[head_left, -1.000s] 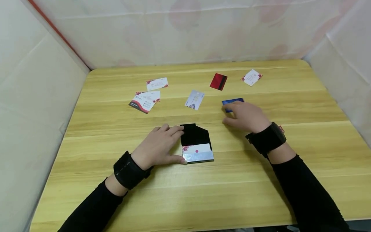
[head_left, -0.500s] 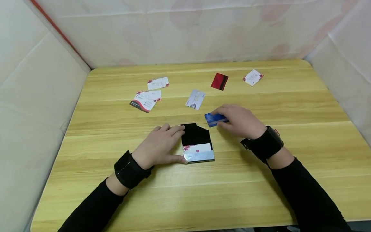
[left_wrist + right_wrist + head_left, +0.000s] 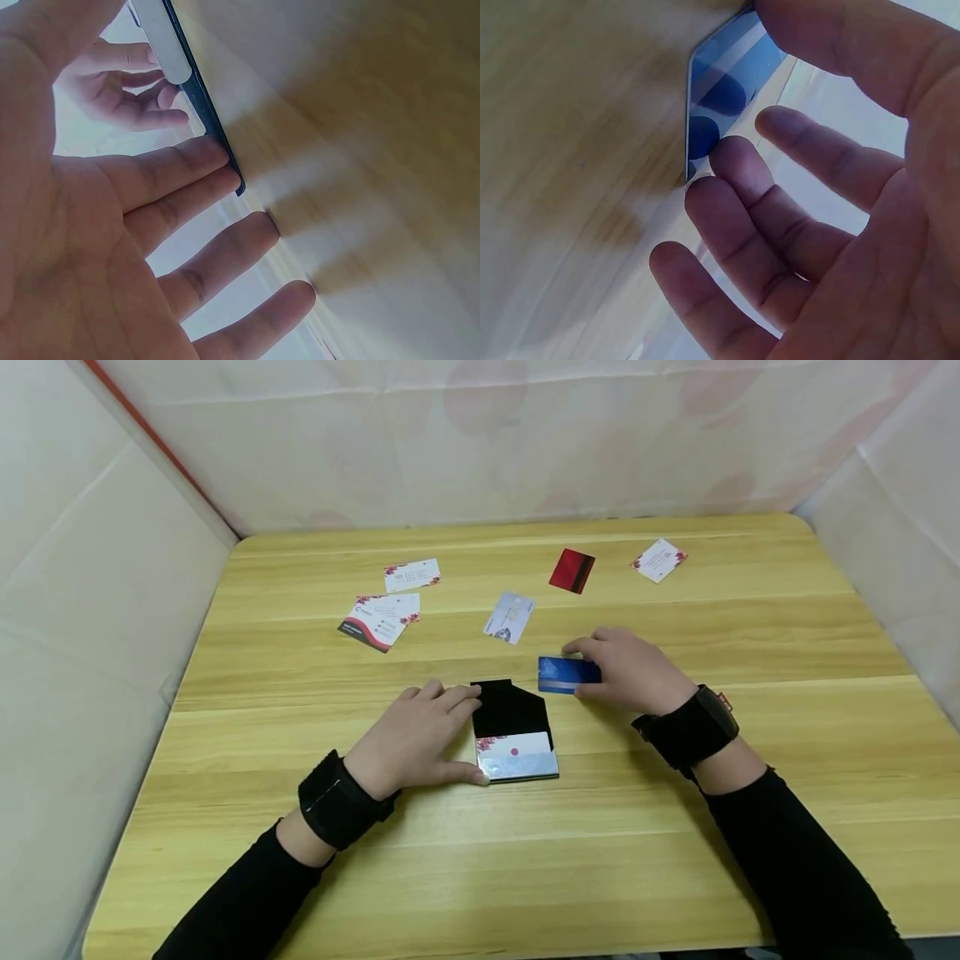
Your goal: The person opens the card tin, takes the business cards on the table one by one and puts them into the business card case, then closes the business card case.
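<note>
My right hand (image 3: 633,672) pinches a blue plastic card (image 3: 558,674) with a pale stripe. In the right wrist view, the thumb is at one edge of the card (image 3: 731,71) and fingertips are at the opposite edge. To the left, a card case (image 3: 517,767) lies with its black flap (image 3: 510,710) folded back. A white card (image 3: 532,743) with pink flowers and a red dot shows in its silver pocket. My left hand (image 3: 412,739) steadies the case's left side, thumb at the near corner and extended fingertips on the flap. The palm hides nothing of the pocket's front.
Farther back on the wooden table (image 3: 675,860) lie a pale grey card (image 3: 510,617), a red card (image 3: 572,571) with a black stripe, and a white flowered card (image 3: 660,561). At left are another flowered card (image 3: 412,575) and two overlapping cards (image 3: 377,625). Cloth walls surround the table.
My right hand has drawn the blue card from the right toward the case, then shifted slightly right with it. The left hand keeps its place at the case.
</note>
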Demonstrator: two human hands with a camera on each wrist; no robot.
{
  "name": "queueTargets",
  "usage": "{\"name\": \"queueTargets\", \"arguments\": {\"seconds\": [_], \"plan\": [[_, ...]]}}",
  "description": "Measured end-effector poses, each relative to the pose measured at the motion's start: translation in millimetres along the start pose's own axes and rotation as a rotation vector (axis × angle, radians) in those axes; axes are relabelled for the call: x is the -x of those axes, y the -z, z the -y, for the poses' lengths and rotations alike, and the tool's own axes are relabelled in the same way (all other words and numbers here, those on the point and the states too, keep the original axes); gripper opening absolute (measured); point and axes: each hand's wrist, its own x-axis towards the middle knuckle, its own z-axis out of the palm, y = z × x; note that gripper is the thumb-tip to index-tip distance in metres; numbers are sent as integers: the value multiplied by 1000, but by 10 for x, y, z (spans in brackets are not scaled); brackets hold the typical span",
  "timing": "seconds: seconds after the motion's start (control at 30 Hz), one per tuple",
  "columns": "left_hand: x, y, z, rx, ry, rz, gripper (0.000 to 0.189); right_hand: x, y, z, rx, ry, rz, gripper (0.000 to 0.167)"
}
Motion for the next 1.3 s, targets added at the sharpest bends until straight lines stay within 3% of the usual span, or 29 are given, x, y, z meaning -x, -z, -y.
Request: {"name": "queueTargets", "arguments": {"seconds": [0.27, 0.4, 0.67, 0.83, 1.03, 1.3], "plan": [[10, 16, -2, -2, 2, 2, 100, -2, 24, -19, -51, -50, 60, 56], [14, 22, 2, -1, 9, -1, 100, -8, 52, 9, -45, -39, 42, 48], [11, -1, 4, -3, -1, -5, 101, 30, 60, 81, -55, 124, -153, 14], [-1, -4, 9, -10, -9, -16, 100, 27, 78, 110, -90, 262, -319, 24], [-3, -2, 9, -2, -9, -7, 100, 32, 84, 140, -145, 268, -428, 29], [-4, 5, 6, -1, -9, -1, 100, 63, 87, 162, -192, 240, -505, 25]]}}
